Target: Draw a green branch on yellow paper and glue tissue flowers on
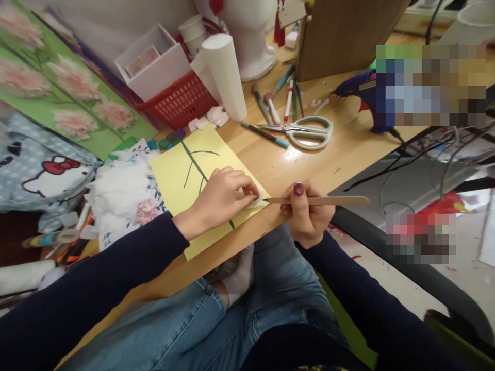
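A yellow sheet of paper [170, 167] lies on the wooden table with a dark green stem and branches [197, 166] on it. My left hand [222, 198] rests over the sheet, thumb and forefinger closed at a small white piece [255, 200] near its right corner. In a fist, my right hand [309, 214] grips a slim tan wooden stick [344, 201]. Its narrow dark tip points left and meets the white piece or lies just beside it; I cannot tell which.
Scissors [309, 133], a marker [266, 135] and several brushes and pens lie beyond the sheet. A blue glue gun [363, 93] stands at the right. A paper roll [226, 77] and red basket [181, 103] stand behind. White tissue [119, 185] is heaped left.
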`<state>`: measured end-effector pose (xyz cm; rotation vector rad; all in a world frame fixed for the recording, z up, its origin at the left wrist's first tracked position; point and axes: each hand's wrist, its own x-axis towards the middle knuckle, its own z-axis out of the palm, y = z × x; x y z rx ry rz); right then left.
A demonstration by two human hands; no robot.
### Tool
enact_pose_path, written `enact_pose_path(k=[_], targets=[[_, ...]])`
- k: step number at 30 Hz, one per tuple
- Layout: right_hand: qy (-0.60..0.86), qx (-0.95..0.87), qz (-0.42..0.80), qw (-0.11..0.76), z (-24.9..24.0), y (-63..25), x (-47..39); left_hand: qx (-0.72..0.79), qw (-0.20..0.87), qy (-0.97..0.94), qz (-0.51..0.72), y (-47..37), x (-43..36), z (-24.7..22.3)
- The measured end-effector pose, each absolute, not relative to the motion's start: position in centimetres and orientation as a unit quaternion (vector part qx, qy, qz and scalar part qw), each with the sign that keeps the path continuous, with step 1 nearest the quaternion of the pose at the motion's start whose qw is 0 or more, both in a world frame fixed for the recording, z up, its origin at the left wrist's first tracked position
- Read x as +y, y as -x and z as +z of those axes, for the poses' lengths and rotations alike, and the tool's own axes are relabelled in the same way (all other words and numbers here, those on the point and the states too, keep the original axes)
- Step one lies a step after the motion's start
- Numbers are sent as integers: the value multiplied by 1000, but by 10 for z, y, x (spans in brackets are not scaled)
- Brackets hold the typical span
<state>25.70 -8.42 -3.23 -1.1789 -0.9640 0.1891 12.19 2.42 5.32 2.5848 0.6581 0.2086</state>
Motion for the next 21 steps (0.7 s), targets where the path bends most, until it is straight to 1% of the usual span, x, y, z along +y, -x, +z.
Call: enact_pose_path(k=[5,9,11,13,17,21], targets=[[573,-529,31,625,-33,-261,-84,241,237,-935,106,-120,24,52],[582,-557,4,592,-33,-262,-81,247,171,-943,143,-103,24,52],[584,-558,-2,589,-34,-261,-80,264,134,-948,117,-89,26,50],[587,-560,-4,585,-34,-261,-80,291,114,-948,60,-74,28,47],[593,-568,-3,571,-33,-260,-81,334,118,-933,-65,-59,30,37],[603,-571,-6,557,-28,-259,-81,324,121,-933,-98,-58,29,32]])
